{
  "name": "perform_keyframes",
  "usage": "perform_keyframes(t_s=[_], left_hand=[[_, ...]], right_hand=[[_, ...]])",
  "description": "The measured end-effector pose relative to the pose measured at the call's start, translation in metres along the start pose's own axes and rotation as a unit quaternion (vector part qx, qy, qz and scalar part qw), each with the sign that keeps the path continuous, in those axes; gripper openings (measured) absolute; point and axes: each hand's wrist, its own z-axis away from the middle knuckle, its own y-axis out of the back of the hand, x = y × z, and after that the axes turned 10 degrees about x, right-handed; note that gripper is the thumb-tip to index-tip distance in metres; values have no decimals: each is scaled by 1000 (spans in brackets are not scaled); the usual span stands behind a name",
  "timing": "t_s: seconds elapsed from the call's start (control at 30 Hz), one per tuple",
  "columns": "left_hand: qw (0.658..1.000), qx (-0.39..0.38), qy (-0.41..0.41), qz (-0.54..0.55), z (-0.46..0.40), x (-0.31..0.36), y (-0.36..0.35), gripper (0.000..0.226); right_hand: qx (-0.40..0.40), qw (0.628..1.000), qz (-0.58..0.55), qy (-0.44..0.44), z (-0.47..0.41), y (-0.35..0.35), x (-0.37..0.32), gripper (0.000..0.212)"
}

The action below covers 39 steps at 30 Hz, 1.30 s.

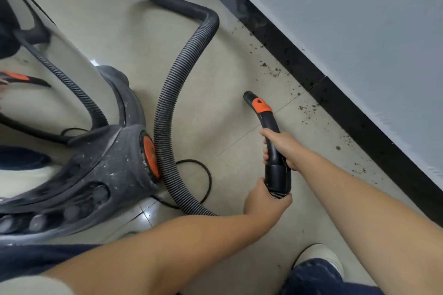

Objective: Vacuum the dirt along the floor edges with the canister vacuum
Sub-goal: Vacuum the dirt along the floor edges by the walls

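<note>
A black curved hose handle with an orange collar points away from me, its open mouth just above the beige tile floor. My right hand grips the handle's middle. My left hand holds the ribbed hose where it joins the handle's cuff. The ribbed black hose loops up the floor and bends back toward the canister vacuum, a shiny steel drum on a dusty black base at the left. Dark dirt crumbs lie scattered along the black skirting board, to the right of the nozzle mouth.
A grey wall rises above the skirting and runs diagonally across the right side. A thin black power cord curls on the floor beside the vacuum base. My white shoe stands at the bottom right.
</note>
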Motion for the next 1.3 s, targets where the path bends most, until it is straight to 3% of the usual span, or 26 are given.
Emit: perform_keyframes(t_s=[0.23, 0.4, 0.9, 1.3], left_hand=[[1000, -4, 7, 23, 10, -3, -5, 42], [999, -37, -5, 25, 1, 17, -9, 48], [972, -10, -128, -197, -78, 61, 35, 45], [978, -3, -104, -180, -86, 81, 7, 45]], right_hand=[[-10, 1000, 12, -15, 3, 4, 3, 29], [37, 999, -13, -16, -6, 22, -9, 29], [117, 978, -174, -19, -69, 12, -46, 27], [93, 989, -118, -15, -86, 35, -64, 30]])
